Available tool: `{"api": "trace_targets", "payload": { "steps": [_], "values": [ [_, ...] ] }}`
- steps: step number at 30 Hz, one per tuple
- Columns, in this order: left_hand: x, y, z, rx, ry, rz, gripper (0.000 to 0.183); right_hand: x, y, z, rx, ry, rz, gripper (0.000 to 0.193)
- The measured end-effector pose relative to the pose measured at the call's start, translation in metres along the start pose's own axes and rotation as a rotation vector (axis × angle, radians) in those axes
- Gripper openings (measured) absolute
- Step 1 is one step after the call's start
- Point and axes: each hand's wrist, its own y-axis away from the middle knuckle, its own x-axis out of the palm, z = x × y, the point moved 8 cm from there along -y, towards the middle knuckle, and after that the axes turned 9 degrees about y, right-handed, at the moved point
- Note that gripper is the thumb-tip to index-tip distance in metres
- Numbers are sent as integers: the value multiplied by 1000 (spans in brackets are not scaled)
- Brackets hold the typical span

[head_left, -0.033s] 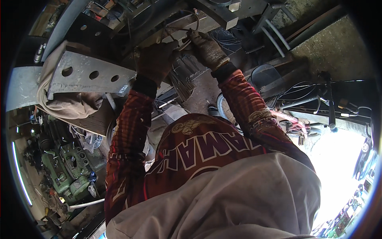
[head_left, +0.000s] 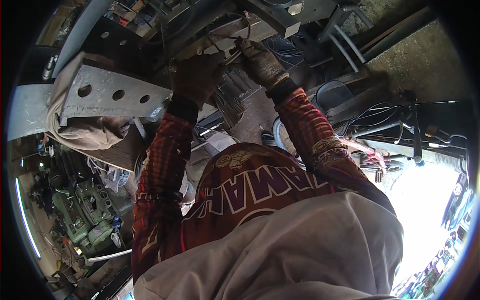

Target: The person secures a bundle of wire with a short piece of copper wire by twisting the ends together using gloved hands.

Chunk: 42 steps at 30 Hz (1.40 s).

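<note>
Both my hands are gloved and reach forward to a metal frame (head_left: 260, 31) at the top of the view. My left hand (head_left: 196, 75), in deep shade, is closed, its fingertips turned toward the other hand; what it grips is hidden. My right hand (head_left: 261, 62), in a dirty pale glove, has its fingers closed beside the frame, their tips dark and hard to make out. Between the hands a short pale curved piece (head_left: 232, 57) shows. A thin looped cable or rod (head_left: 247, 21) rises just above my right fingertips.
Left of my left forearm juts a grey steel plate with round holes (head_left: 107, 95), a cloth (head_left: 92, 135) draped under it. Green machinery (head_left: 87, 210) stands at lower left. Thin metal rods (head_left: 229, 102) lie beyond my chest. At right are a red bicycle (head_left: 367, 150) and a bright doorway (head_left: 420, 200).
</note>
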Motion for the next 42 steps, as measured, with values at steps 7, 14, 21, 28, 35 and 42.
{"api": "trace_targets", "payload": {
  "steps": [7, 14, 21, 28, 35, 42],
  "values": [
    [3, -3, -5, 95, 4, 29, 33, 4, 5, -7, 39, 289, 16, 47],
    [2, -1, -4, 151, -49, 14, 29, 21, 12, -45, 360, -390, 28, 42],
    [-4, -5, 14, 53, 442, 52, 26, 2, 8, 5, 118, 127, -162, 37],
    [-1, -5, 2, 224, 132, 39, 23, 10, 7, -17, 353, -320, -166, 33],
    [-14, 10, -27, 300, -261, -179, 25, -3, 12, -28, 453, -140, 152, 50],
    [-49, 40, -22, 389, -93, -94, 29, -63, 21, 89, 127, 598, -242, 69]
  ]
}}
